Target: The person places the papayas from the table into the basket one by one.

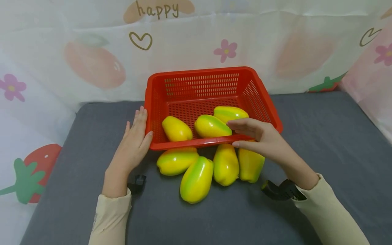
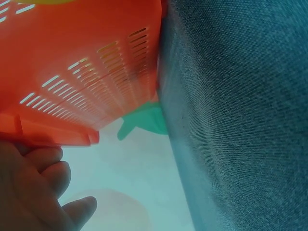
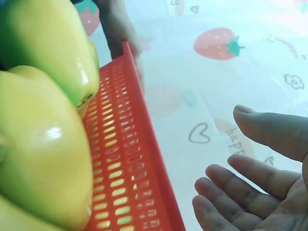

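My left hand (image 1: pixel 130 146) lies along the left side of a red plastic basket (image 1: pixel 214 140), its fingers extended against the rim. From the left wrist view, fingertips (image 2: pixel 55 168) show right at that rim. Above the basket's front right part is my right hand (image 1: pixel 263 137), thumb and fingers apart with nothing between them. Three glossy yellow-green papayas (image 1: pixel 177 129) lie inside the basket, the right hand's fingertips overlapping one papaya (image 1: pixel 212 126) in the head view. Several more, including a papaya (image 1: pixel 196 180) closest to me, lie just in front of the basket.
A dark grey cloth surface (image 1: pixel 321 146) extends under everything. Behind it hangs a pale printed backdrop (image 1: pixel 190 44) with hearts, flowers and fruit, close to the basket's back. Black wrist-worn devices, such as the right one (image 1: pixel 278 190), stick out below both wrists.
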